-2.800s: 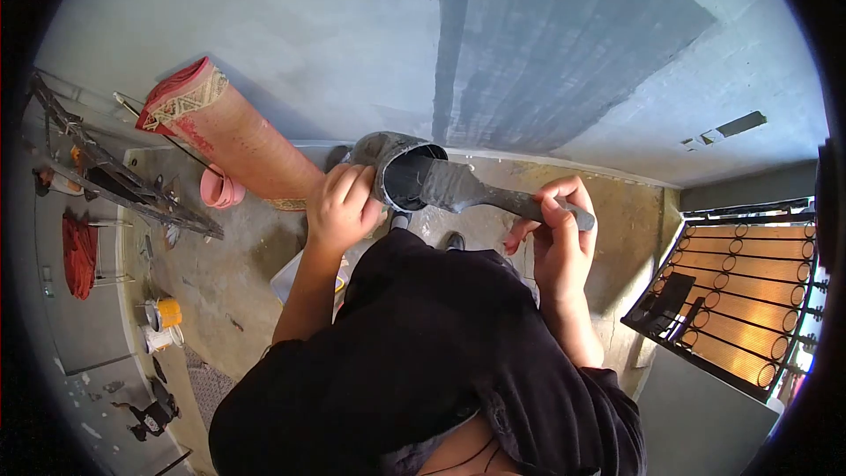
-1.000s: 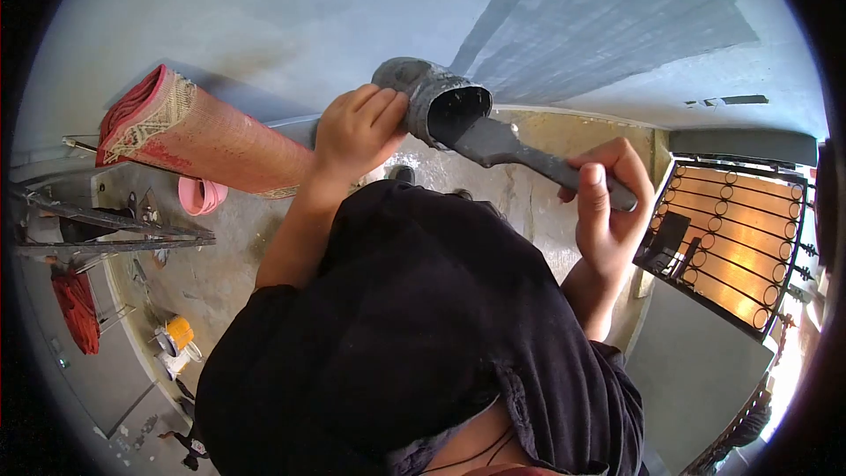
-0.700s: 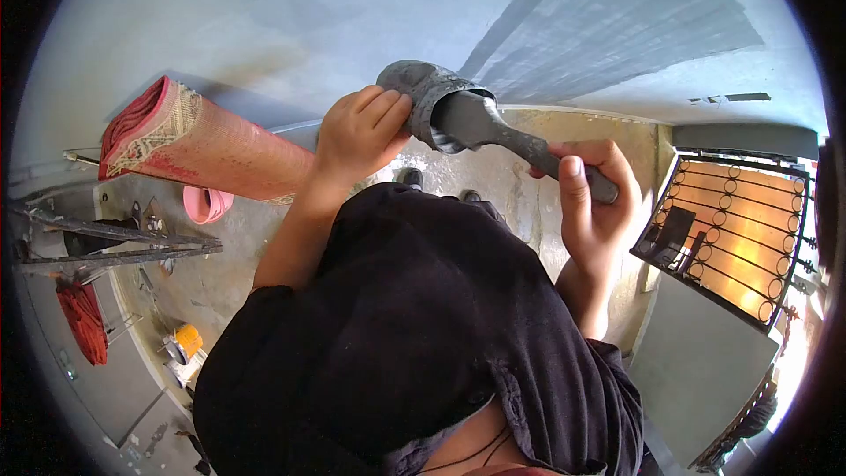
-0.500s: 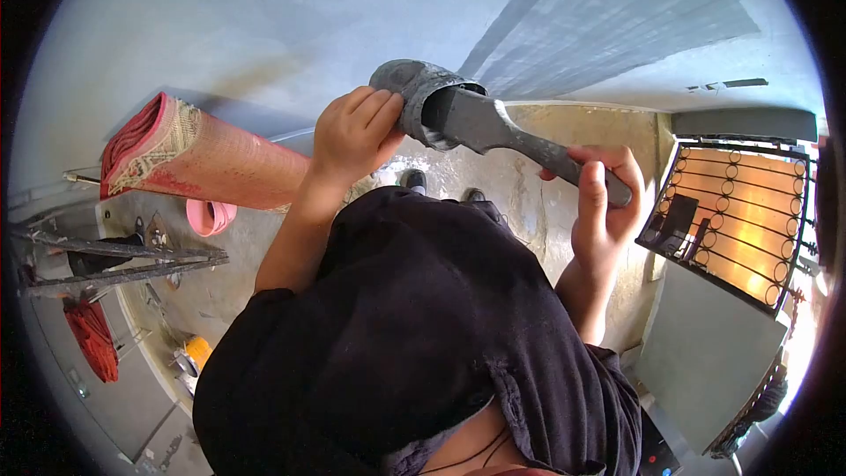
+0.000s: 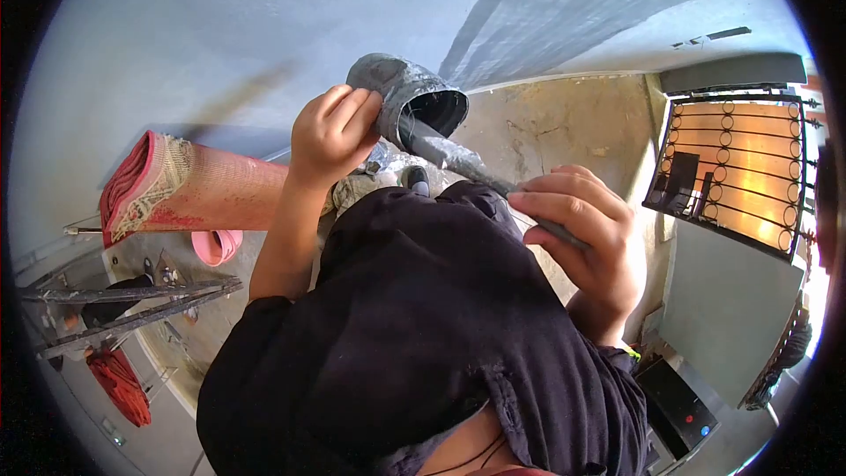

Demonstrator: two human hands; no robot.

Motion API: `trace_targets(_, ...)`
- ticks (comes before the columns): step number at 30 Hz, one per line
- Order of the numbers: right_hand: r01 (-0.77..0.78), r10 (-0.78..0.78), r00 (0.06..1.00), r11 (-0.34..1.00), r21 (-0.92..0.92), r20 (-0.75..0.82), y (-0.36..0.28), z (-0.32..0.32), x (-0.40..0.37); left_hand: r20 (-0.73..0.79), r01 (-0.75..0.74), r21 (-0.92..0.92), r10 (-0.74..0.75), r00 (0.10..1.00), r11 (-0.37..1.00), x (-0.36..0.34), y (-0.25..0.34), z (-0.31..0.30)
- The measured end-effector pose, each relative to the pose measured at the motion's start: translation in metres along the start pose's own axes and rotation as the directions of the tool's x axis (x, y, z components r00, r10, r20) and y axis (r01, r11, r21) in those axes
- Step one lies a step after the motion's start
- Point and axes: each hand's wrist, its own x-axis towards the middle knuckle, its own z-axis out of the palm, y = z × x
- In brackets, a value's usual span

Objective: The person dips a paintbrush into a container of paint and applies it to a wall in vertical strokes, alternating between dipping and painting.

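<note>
A grey, paint-smeared pot (image 5: 388,76) is tipped on its side, its open mouth facing right. My left hand (image 5: 337,135) is closed round its near side. In my right hand (image 5: 586,234) is the handle of a grey paintbrush (image 5: 454,156), held between thumb and fingers. The brush slants up to the left, and its far end is inside the pot's mouth, so the bristles are hidden. Beyond the pot stands a pale blue-grey wall (image 5: 352,0), with darker grey strokes (image 5: 582,13) at the upper right.
A rolled red carpet (image 5: 220,185) leans at the left, above a pink round container (image 5: 217,247). Below are a metal frame (image 5: 141,300) and a red cloth (image 5: 119,386). A black metal grille (image 5: 736,172) and a grey panel (image 5: 727,308) are on the right.
The pot has shifted slightly left. My right hand has moved left and down, and the brush has turned from broad side to narrow edge, its end still in the pot.
</note>
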Motion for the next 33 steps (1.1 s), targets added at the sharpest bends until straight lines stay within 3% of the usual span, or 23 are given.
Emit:
trace_targets(3,0.040,-0.035,0.996,0.998,-0.050,0.086,-0.004,-0.007,0.000,0.001,-0.004,-0.019,0.004,1.000,1.000,-0.005,-0.002,-0.004)
trace_targets(6,0.010,-0.010,1.000,1.000,0.022,0.006,-0.004,-0.012,-0.001,-0.012,-0.006,0.007,0.006,1.000,1.000,-0.014,-0.004,-0.006)
trace_targets(9,-0.121,0.169,0.946,0.976,0.182,-0.276,-0.004,-0.005,-0.011,-0.051,0.024,0.046,-0.021,0.998,0.999,-0.021,-0.006,-0.007)
trace_targets(11,-0.202,0.373,0.802,0.905,0.375,-0.467,-0.009,0.012,-0.013,-0.050,0.038,0.057,-0.035,0.998,0.998,-0.023,-0.006,-0.010)
trace_targets(18,-0.253,0.523,0.776,0.770,0.586,-0.353,0.000,0.032,0.001,-0.022,0.032,0.055,-0.031,0.999,0.998,-0.025,-0.010,-0.010)
trace_targets(19,-0.252,0.522,0.775,0.771,0.585,-0.355,0.002,0.032,0.002,-0.028,0.028,0.058,-0.026,0.999,0.998,-0.024,-0.010,-0.010)
trace_targets(21,-0.280,0.576,0.690,0.770,0.573,-0.438,0.003,0.033,0.004,-0.035,0.021,0.058,-0.019,0.999,0.998,-0.024,-0.011,-0.008)
trace_targets(25,-0.255,0.536,0.747,0.777,0.575,-0.393,0.015,0.033,0.001,-0.032,0.007,0.034,-0.006,0.999,0.999,-0.020,-0.007,-0.003)
trace_targets(28,-0.258,0.606,0.715,0.692,0.674,-0.349,0.017,0.037,0.000,-0.032,-0.009,0.015,0.010,0.999,1.000,-0.016,-0.006,-0.001)
trace_targets(33,-0.247,0.595,0.693,0.726,0.642,-0.407,0.027,0.029,-0.009,-0.002,-0.029,0.022,0.029,1.000,0.999,-0.010,-0.003,0.001)
